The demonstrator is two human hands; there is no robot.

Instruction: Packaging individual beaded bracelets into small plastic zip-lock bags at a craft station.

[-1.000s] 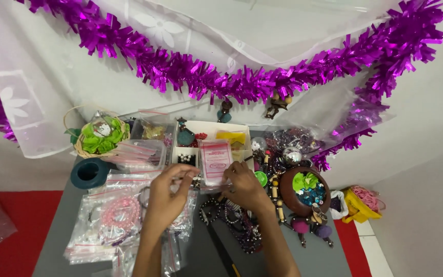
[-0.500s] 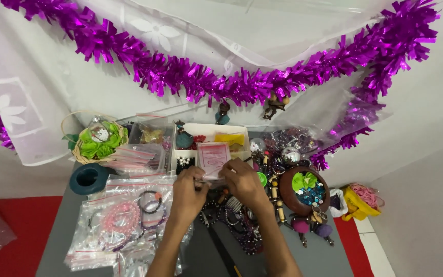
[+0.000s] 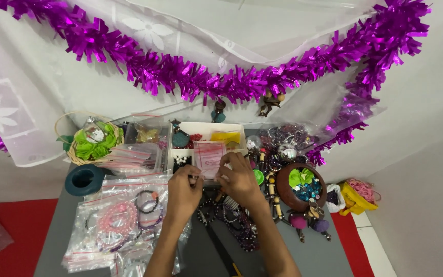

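Note:
Both my hands meet over the middle of a grey table (image 3: 303, 256). A small clear zip bag with a red strip (image 3: 208, 158) is pinched between them: my left hand (image 3: 184, 191) grips its lower left edge and my right hand (image 3: 238, 178) holds its right side. The bag hangs just in front of a white compartment box (image 3: 206, 134) with beads and pendants. Dark bead strings (image 3: 242, 225) lie under my wrists.
Clear bags with pink and dark bracelets (image 3: 121, 220) pile at the left. A basket of green flowers (image 3: 91, 141) and a teal ring (image 3: 84, 179) sit behind them. A brown bowl of green and blue pieces (image 3: 301, 187) stands right. Purple tinsel (image 3: 221, 82) hangs above.
My left hand has come in from the left and closed on the small bag beside my right hand. The view has shifted slightly.

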